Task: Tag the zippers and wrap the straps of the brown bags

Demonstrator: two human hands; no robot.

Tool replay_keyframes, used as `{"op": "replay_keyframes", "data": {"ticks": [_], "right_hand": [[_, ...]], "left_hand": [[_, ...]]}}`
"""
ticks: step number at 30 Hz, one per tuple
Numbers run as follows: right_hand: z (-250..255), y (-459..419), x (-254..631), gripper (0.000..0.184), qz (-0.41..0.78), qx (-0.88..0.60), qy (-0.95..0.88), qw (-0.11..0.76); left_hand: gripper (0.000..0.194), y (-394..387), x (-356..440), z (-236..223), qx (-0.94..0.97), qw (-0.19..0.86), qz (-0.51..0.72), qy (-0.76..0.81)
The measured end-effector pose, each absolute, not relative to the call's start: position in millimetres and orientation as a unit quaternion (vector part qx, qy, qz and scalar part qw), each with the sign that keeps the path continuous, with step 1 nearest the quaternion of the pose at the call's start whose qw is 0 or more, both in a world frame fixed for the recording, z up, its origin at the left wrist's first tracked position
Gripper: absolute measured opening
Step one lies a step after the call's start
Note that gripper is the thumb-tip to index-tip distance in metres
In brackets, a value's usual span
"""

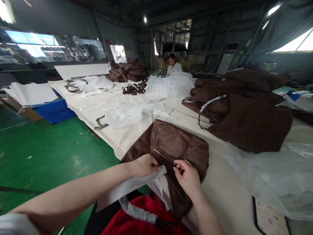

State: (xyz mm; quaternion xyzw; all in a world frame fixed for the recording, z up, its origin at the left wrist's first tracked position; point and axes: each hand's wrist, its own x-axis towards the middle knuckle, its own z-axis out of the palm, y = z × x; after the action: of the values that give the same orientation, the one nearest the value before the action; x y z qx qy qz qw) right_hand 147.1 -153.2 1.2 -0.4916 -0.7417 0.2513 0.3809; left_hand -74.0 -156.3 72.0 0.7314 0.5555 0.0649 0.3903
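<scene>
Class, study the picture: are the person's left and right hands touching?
Apart. The head view shows part of the brown bag between the left hand and right hand.

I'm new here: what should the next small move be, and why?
Perhaps ease the right hand along the brass-colored zipper, checking that it runs freely: that hand is at one end, and the left hand is close by over the brown bag.
</scene>
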Motion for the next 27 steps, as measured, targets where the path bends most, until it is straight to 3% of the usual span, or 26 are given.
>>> {"op": "replay_keyframes", "data": {"ticks": [9,15,27], "right_hand": [[-12,-152,146,0.029,0.254,-0.519,-0.727,0.372],[-13,-152,147,0.029,0.232,-0.526,-0.742,0.344],[-16,-151,146,0.025,0.232,-0.531,-0.743,0.335]], "left_hand": [[0.038,-140,-52,72,0.714,0.409,0.061,0.565],[0.033,-145,-52,81,0.734,0.439,-0.029,0.518],[0.037,-149,-39,58,0.733,0.389,0.085,0.552]]}}
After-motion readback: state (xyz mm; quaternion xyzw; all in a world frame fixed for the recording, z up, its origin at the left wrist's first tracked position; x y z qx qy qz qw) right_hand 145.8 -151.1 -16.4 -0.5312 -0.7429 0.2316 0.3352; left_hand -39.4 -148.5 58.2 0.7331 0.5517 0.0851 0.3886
